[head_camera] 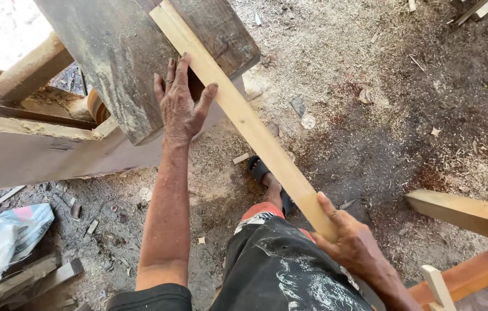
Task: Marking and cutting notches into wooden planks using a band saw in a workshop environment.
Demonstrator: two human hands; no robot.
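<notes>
- The left hand (180, 106) lies flat with its fingers spread on the dark, dusty wooden slab (123, 52), the thumb splayed out toward the pale strip beside it.
- A long pale wooden batten (244, 118) runs on a slant from the top of the slab down toward the person's lap; its upper stretch rests on the slab, just beside the left thumb.
- The right hand (350, 242) is wrapped around the batten's lower end, thumb pressed along the top face, fingers curled underneath and out of sight.
- Between the two hands the batten hangs free above the ground, crossing over the person's foot in a dark sandal (261, 173).
- The person's knee, in dark shorts (278, 265) with a red-and-white patterned edge, sits directly under the lower part of the batten.
- The ground (382, 86) is thick with sawdust and wood chips, paler near the slab and darker and reddish to the right.
- To the left, a heavy grey plank (36, 150) runs under the slab, and a crumpled plastic sack (5, 239) lies in the lower corner.
- On the right, a pale timber piece (468, 213) and a reddish board (474, 270) jut in from the edge, well apart from both hands.
</notes>
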